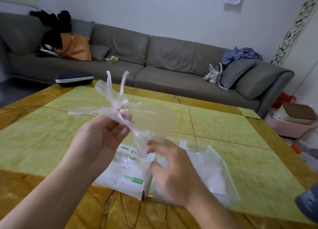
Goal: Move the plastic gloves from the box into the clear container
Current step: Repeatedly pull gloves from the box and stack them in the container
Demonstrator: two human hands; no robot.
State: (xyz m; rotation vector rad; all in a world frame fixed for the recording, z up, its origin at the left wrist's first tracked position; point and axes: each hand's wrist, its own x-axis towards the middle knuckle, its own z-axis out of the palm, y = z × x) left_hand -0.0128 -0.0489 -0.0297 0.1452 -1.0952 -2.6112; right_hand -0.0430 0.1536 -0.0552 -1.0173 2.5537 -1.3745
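Observation:
A white glove box [123, 175] with green print lies on the yellow table, its top torn open. The clear container [210, 170] lies flat to the right of the box with white plastic inside. My left hand [98, 139] is raised above the box and pinches a clear plastic glove [117, 98] at its fingertips; the glove's fingers splay upward. The glove's cuff hangs down toward the box. My right hand [173, 170] hovers over the gap between box and container, fingers loosely curled beside the glove's lower end; whether they touch it I cannot tell.
The yellow-green table [51, 139] has brown borders. A grey sofa [154, 56] with cushions and bags runs along the back. A dark case [74, 79] lies at the table's far left edge. A pink basket [289, 123] stands on the floor at right.

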